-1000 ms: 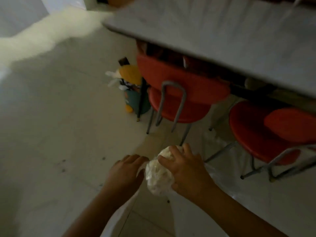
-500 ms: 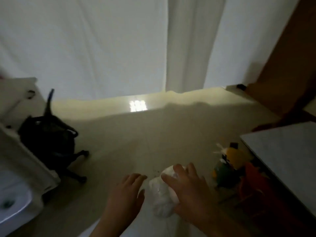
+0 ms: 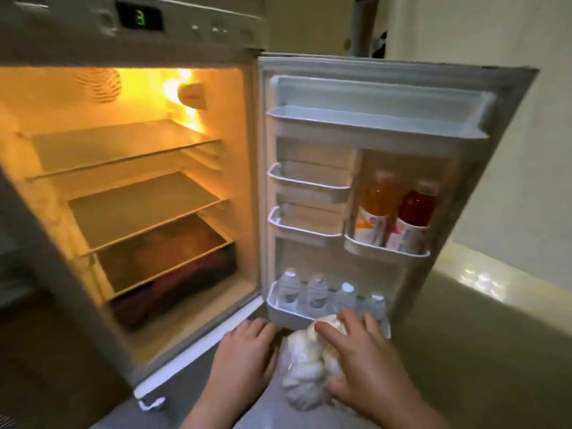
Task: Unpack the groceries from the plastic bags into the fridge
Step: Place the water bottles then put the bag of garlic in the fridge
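The fridge (image 3: 130, 187) stands open before me, interior lamp lit, door (image 3: 380, 187) swung out to the right. The control panel above the compartment carries a green digital readout (image 3: 140, 18) showing the figure 3; the small markings beside its buttons are too blurred to read.

My right hand (image 3: 356, 363) is closed over a clear plastic bag (image 3: 305, 376) of pale, rounded items, fingers spread across its top and right side. The bag sits low in front of the door's bottom rack. What the items are I cannot tell. My left hand (image 3: 244, 357) lies just beside the bag on its left, fingers loosely curled, palm down; whether it grips the plastic I cannot tell.

Door contents: four clear bottles with white caps (image 3: 315, 292) stand in a row in the bottom rack (image 3: 284, 317), just behind my right hand. In the right-hand middle rack (image 3: 387, 249), an orange drink bottle (image 3: 376, 209) and a red drink bottle (image 3: 413, 218) stand upright, touching. Both carry white labels with coloured print; no brand name is legible.

Three glass shelves (image 3: 139, 205) are visible inside the compartment. Beneath the lowest one sits a dark drawer (image 3: 173, 289); its contents show reddish and cannot be identified.
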